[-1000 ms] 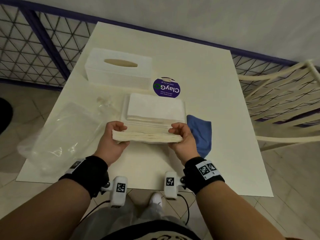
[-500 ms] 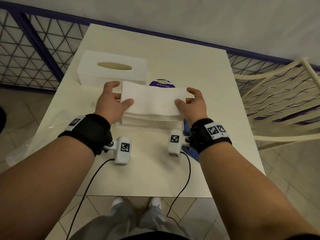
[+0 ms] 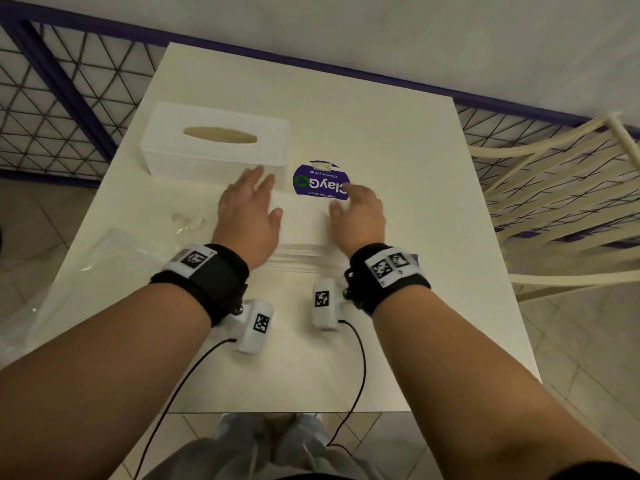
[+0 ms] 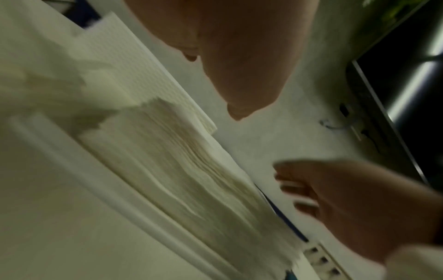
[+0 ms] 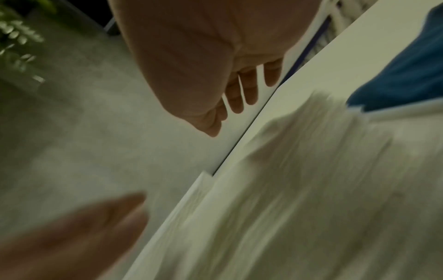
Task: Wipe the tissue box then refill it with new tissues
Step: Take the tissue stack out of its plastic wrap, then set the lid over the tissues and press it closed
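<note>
The white textured tissue box cover with an oval slot stands at the back left of the table. A stack of white tissues lies mid-table on a flat white base. My left hand is over the stack's left part with fingers straight, their tips near the box's front wall. My right hand is over the stack's right part, fingers relaxed. Neither holds anything. In the wrist views the tissues lie below the lifted hands, blurred.
A round purple wipes pack lies just beyond the stack, by my right fingertips. A blue cloth lies right of the stack, mostly hidden under my right wrist. A clear plastic bag sits at the left edge. A cream chair stands to the right.
Both hands carried a wad of tissues from the front edge onto the stack, let it go, and now reach forward over it with fingers straightened.
</note>
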A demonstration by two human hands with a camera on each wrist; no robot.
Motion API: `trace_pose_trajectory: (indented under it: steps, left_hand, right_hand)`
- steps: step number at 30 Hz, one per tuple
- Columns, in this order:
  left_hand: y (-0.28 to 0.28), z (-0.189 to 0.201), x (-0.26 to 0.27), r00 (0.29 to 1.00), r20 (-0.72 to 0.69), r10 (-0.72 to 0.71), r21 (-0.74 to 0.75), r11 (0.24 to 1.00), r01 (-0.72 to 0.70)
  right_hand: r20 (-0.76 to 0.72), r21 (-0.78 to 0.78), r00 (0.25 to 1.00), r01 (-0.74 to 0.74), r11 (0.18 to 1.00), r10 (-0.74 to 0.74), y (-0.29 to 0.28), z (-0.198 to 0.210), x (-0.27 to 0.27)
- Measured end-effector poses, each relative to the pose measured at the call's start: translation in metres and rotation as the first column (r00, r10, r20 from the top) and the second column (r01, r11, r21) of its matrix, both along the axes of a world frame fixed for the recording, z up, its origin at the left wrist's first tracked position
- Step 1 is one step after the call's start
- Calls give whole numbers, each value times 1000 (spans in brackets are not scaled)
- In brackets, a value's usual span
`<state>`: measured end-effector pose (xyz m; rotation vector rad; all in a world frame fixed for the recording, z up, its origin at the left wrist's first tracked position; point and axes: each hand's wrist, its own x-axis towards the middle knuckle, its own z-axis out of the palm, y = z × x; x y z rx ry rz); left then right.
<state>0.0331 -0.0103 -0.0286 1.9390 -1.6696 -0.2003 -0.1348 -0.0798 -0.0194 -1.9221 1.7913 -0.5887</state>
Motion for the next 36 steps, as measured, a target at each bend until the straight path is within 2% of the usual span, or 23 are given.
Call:
trace_pose_trajectory:
  steps: [2,5,7,10,13,16,21,29,33,35,36]
  left_hand:
    - [-8,-4,-14,990,76,-119,104,988,111]
    - [-7,-25,-18,960,161,-230,417,897,145]
    - [-2,-36,-11,945,199,-259,490,861,133]
    - [1,-40,-6,951,173,-255,525,841,130]
    - [2,-43,-6,981,105,-164,534,841,84]
    - [5,-48,-8,993,75,-88,525,851,36]
    - [4,-47,-7,997,45,-68,528,848,34]
    - [1,-35,-4,996,27,-80,595,802,48]
    - [-6,-15,1,991,12,-133,658,748,92]
    - [-12,0,12,991,2,-137,642,759,104]
    - [-14,7,22,995,-22,-97,600,795,90]
  right_hand:
    - [-120,-53,977,-183,982,176,7,-8,24]
    - [-262,153,885,-356,922,385,21,-29,37]
    - [-324,201,840,-389,899,436,25,-42,27]
    - [-332,196,845,-374,906,420,24,-50,9]
    - [-309,214,884,-296,931,352,19,-54,2]
    - [-306,235,889,-275,932,340,19,-54,3]
    - [-245,313,928,-199,929,281,19,-49,4]
    - [-260,455,902,-201,867,345,10,-33,6]
    - [-385,510,833,-167,844,398,-6,-11,17]
    - [-442,496,800,-160,853,407,-19,5,27]
    - [-421,470,820,-170,866,389,-25,15,33]
